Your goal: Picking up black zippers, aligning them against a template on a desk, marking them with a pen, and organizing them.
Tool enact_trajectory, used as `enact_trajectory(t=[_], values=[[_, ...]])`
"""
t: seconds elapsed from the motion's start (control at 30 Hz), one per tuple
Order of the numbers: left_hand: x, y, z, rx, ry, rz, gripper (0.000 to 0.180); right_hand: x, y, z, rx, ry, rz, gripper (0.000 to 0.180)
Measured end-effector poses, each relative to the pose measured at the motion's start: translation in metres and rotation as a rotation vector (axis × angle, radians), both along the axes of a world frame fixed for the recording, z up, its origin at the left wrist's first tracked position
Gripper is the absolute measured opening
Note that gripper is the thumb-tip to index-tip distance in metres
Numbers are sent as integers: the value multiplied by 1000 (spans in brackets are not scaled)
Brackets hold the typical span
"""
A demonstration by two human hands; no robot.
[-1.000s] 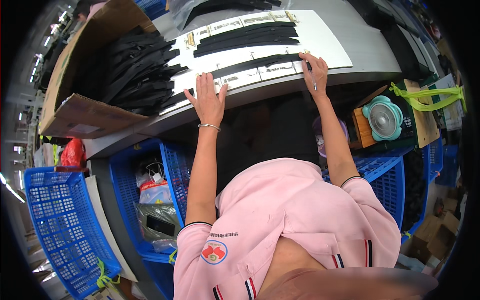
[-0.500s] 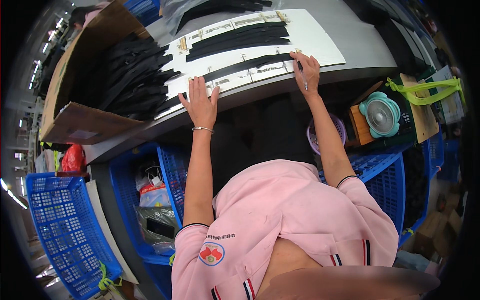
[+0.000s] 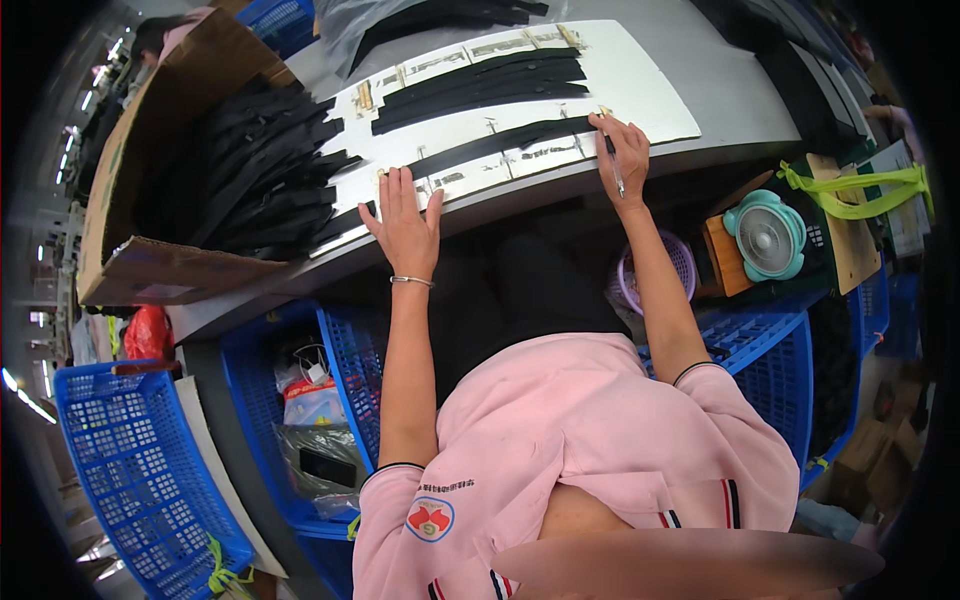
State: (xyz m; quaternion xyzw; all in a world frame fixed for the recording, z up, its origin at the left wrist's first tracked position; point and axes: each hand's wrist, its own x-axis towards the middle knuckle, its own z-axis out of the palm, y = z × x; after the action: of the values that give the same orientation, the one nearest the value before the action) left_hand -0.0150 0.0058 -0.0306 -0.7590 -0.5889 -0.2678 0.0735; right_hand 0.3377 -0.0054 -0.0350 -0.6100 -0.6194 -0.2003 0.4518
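Observation:
A long black fabric strip point(image 3: 500, 140) lies stretched along the near part of a white marked board point(image 3: 655, 100). My left hand point(image 3: 406, 222) rests flat at the strip's left end, fingers straight and thumb spread. At its right end, the fingertips of my right hand point(image 3: 627, 165) touch the strip. A slim pen point(image 3: 617, 178) is tucked in that same hand, its clear end pointing back toward my wrist. Behind the stretched strip, several more black strips point(image 3: 480, 85) lie side by side on the board.
An open cardboard box point(image 3: 185, 272) of black strips stands left of the board. Blue plastic baskets point(image 3: 150, 470) flank me below the table edge. A turquoise fan point(image 3: 765, 235) and a purple basket point(image 3: 682, 265) are at the right. Clear plastic point(image 3: 335, 35) lies at the back.
The view has shifted slightly, so the scene sits a little lower. Both hands keep their places at the strip's ends, with the pen still in the right one.

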Motion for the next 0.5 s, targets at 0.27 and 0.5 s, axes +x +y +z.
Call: enact_trajectory(t=[0.27,0.5], values=[[10,5,5,-24,14,-11,64,9,-4,11,-14,-17,-3,22],[0,-2,7,-111,94,36,64,-5,-3,8,-34,42,-29,30]])
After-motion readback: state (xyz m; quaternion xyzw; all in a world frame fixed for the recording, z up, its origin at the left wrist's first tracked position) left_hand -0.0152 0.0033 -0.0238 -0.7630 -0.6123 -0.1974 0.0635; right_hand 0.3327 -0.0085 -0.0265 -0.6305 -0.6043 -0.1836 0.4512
